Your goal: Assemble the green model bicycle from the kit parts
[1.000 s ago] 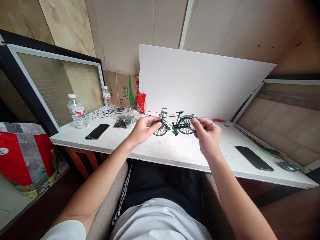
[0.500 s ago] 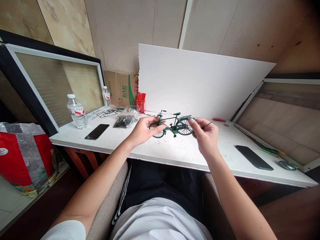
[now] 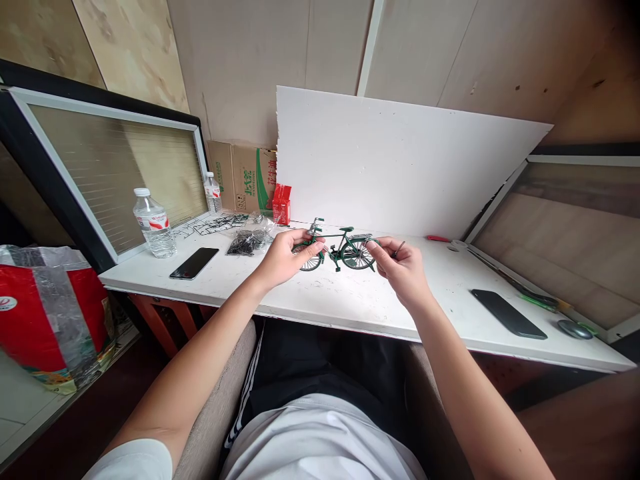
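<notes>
A small green model bicycle (image 3: 340, 248) stands upright on the white table (image 3: 360, 300), handlebars to the left. My left hand (image 3: 284, 257) pinches its front wheel and fork. My right hand (image 3: 403, 270) has its fingers closed at the rear wheel and also holds a thin metal tool that sticks out to the right.
Behind the bicycle leans a white board (image 3: 400, 160). To the left lie a black phone (image 3: 194, 263), a water bottle (image 3: 154, 223), a bag of dark parts (image 3: 247, 243), wire frames, a red box (image 3: 282, 204) and a carton. A second phone (image 3: 507, 313) and a mouse (image 3: 575, 329) lie right.
Both hands have carried the bicycle a little to the left and farther back on the table. Their grips on the two wheels are the same.
</notes>
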{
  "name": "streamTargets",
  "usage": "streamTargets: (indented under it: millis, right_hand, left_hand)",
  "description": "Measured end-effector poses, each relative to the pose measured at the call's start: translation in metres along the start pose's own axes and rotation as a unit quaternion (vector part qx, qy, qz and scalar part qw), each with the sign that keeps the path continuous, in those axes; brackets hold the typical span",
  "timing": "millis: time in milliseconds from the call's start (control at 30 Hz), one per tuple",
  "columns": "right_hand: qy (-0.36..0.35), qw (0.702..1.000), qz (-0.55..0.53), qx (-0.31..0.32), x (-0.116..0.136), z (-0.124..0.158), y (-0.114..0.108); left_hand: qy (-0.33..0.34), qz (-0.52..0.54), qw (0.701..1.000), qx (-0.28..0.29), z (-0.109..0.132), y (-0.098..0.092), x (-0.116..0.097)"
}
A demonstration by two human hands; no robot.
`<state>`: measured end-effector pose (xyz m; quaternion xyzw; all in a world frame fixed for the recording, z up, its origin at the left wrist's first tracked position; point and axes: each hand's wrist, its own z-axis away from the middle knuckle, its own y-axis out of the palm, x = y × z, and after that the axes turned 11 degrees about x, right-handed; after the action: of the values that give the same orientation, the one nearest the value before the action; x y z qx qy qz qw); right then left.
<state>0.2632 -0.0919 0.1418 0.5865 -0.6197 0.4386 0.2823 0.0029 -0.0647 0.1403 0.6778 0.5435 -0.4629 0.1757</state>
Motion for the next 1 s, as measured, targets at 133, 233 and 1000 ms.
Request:
streamTargets:
  millis: [133, 233, 1000]
  right_hand:
    - [0.017, 1.0, 0.016, 0.006, -0.006, -0.002, 0.0]
    - [0.019, 0.999, 0.025, 0.004, -0.01, -0.003, 0.0]
    - [0.034, 0.999, 0.003, 0.037, -0.028, -0.009, 0.002]
  left_hand:
    - [-0.008, -0.004, 1.0, -0.006, -0.001, -0.002, -0.001]
    - [-0.012, -0.008, 1.0, -0.014, -0.001, -0.002, -0.001]
    - [-0.035, -0.013, 0.999, -0.001, -0.003, -0.002, 0.003]
